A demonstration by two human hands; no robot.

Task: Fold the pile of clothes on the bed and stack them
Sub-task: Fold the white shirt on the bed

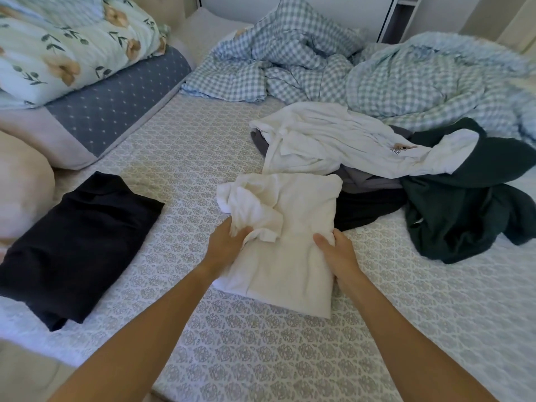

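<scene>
Clothes pile (391,169) sits toward the bed's (203,146) far right side, unfolded. Head view: cream top (293,245) mid-fold in the middle, left hand (226,245) bunching its loose sleeve, right hand (339,253) gripping the right edge, thumb on top. One dark folded piece (72,245) waits at the left edge. I'd guess the sleeve needs tucking flat next, then stacking.

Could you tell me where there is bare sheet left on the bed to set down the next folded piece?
Bare sheet lies between the folded dark garment and the white garment both hands hold, and in front of both. Right of the right hand, below the dark green garment, is also free. The unfolded pile crowds the upper right.
</scene>
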